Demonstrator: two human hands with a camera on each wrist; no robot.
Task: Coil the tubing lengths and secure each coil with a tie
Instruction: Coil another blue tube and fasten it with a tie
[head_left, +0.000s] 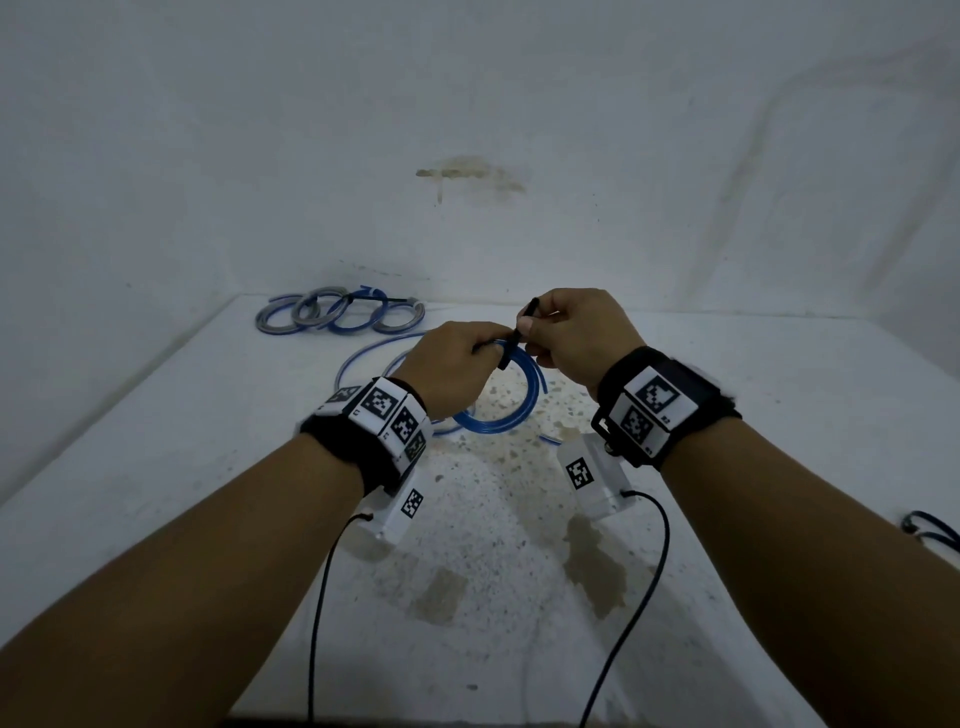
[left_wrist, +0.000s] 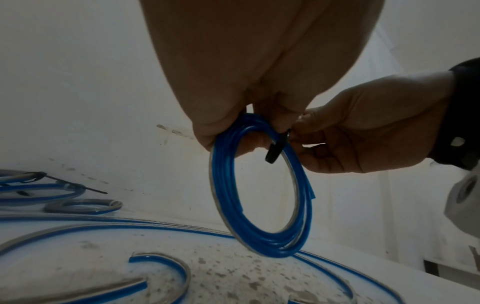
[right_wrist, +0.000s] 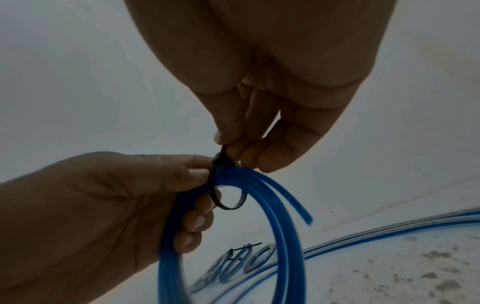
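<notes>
The left hand (head_left: 451, 364) holds the blue coil (left_wrist: 259, 197) up over the table (head_left: 727, 415), fingers curled around it. The right hand (head_left: 576, 338) pinches the black tie (right_wrist: 221, 185), looped loosely around the coil. This looks like the tying step. Next, pull the tie tight.

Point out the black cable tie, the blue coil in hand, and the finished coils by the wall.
black cable tie (right_wrist: 228, 205), right wrist view, loose loop
blue tubing coil (left_wrist: 221, 195), left wrist view, left arc
finished coils (head_left: 340, 312), head view, middle ring
</notes>
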